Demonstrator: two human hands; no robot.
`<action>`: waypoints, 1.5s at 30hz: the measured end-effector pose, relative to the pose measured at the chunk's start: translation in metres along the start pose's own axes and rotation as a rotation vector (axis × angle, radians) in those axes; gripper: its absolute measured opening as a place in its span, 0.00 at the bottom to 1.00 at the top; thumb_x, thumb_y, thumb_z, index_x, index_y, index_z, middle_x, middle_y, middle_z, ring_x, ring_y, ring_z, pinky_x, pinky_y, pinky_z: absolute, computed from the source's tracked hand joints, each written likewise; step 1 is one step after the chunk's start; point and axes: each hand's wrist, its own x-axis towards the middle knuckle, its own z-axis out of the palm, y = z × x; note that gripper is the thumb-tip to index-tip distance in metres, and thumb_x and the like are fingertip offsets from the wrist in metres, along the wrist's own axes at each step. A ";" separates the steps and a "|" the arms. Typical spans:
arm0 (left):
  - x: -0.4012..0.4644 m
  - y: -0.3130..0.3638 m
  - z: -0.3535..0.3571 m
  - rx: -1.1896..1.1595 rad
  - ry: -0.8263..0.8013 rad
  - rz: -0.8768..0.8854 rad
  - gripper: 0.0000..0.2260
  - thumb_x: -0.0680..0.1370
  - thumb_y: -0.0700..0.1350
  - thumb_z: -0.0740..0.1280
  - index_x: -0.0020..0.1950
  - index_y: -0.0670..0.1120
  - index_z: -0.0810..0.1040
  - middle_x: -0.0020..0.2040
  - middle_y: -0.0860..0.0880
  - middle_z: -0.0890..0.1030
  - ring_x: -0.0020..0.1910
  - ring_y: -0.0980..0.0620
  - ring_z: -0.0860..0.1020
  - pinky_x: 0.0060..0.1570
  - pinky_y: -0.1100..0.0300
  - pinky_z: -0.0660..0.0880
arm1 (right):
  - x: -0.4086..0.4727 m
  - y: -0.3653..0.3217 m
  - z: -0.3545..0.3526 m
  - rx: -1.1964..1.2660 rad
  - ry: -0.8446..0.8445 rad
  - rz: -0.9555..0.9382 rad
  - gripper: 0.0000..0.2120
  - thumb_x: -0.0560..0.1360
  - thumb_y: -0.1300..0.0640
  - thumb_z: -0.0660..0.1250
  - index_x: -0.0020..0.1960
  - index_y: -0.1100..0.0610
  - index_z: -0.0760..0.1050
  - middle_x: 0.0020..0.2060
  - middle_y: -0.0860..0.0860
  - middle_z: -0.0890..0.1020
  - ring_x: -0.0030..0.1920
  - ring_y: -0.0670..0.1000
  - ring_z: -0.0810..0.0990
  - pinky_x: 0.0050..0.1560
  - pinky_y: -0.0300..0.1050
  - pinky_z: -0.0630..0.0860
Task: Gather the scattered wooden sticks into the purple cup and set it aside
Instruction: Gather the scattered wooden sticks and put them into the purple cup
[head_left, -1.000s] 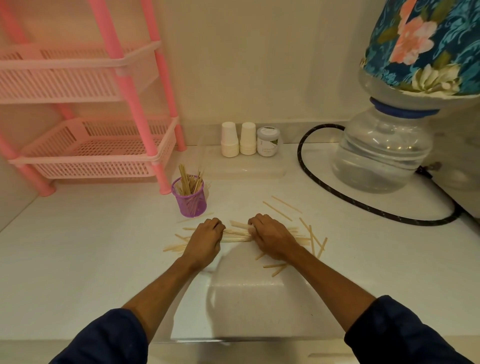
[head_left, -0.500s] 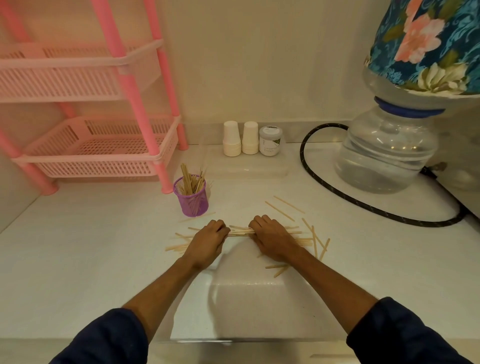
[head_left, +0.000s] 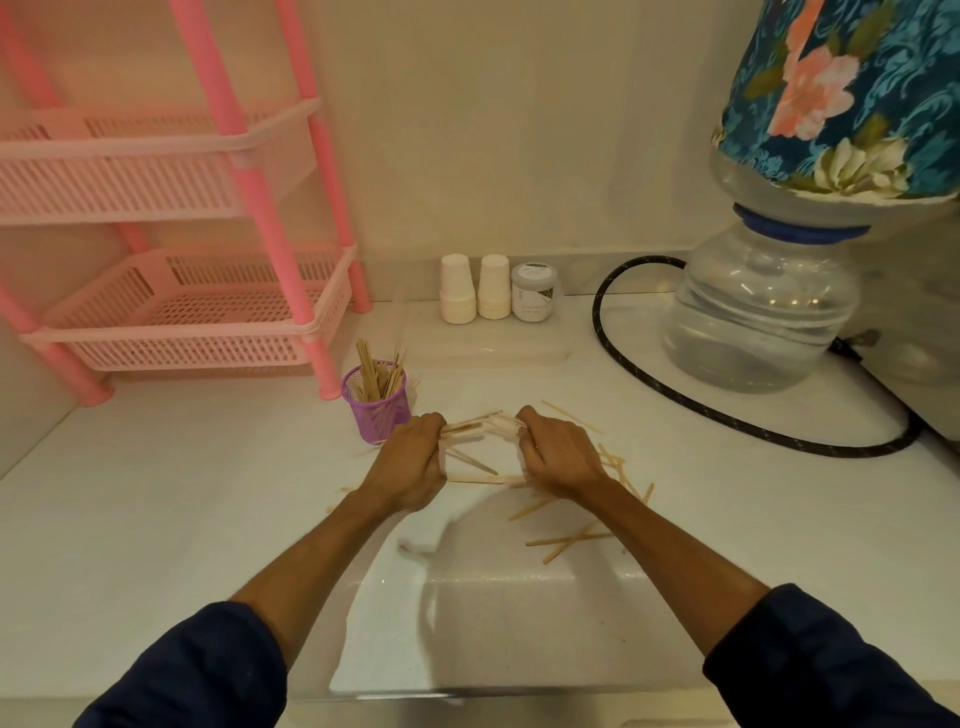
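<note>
A purple mesh cup (head_left: 375, 405) stands on the white counter with several wooden sticks upright in it. Just right of it, my left hand (head_left: 410, 467) and my right hand (head_left: 558, 457) each clasp one end of a loose bundle of wooden sticks (head_left: 480, 426) that spans the gap between them, raised slightly off the counter. More sticks (head_left: 569, 538) lie scattered on the counter below and to the right of my right hand, and a few poke out beneath my left wrist.
A pink plastic shelf rack (head_left: 182, 306) stands at the back left. Two stacks of white cups (head_left: 475, 288) and a small jar (head_left: 533, 291) sit by the wall. A water bottle (head_left: 753, 306) and a black hose (head_left: 727, 415) occupy the right side.
Both hands have closed around the sticks and lifted them; before, they pressed flat on the counter, sweeping sticks together. The bundle now fans out between the hands.
</note>
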 end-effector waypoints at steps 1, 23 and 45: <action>0.002 0.002 -0.002 -0.060 0.019 -0.030 0.05 0.76 0.44 0.56 0.44 0.43 0.69 0.36 0.46 0.74 0.35 0.46 0.71 0.35 0.49 0.68 | 0.003 0.000 -0.002 0.034 0.019 0.051 0.07 0.77 0.53 0.51 0.46 0.53 0.66 0.31 0.51 0.76 0.29 0.56 0.73 0.32 0.49 0.69; 0.072 0.003 -0.068 -1.154 0.441 -0.512 0.23 0.81 0.52 0.62 0.28 0.50 0.61 0.20 0.54 0.61 0.20 0.55 0.59 0.23 0.62 0.57 | 0.100 -0.046 -0.046 1.367 0.175 0.659 0.23 0.78 0.51 0.64 0.29 0.50 0.58 0.20 0.45 0.60 0.22 0.45 0.56 0.24 0.41 0.51; 0.110 -0.057 -0.086 -1.047 0.523 -0.540 0.22 0.82 0.50 0.59 0.28 0.46 0.64 0.22 0.50 0.63 0.21 0.54 0.63 0.23 0.63 0.59 | 0.212 -0.146 0.019 1.332 0.318 0.654 0.25 0.81 0.47 0.60 0.28 0.53 0.62 0.20 0.47 0.66 0.22 0.46 0.64 0.26 0.41 0.62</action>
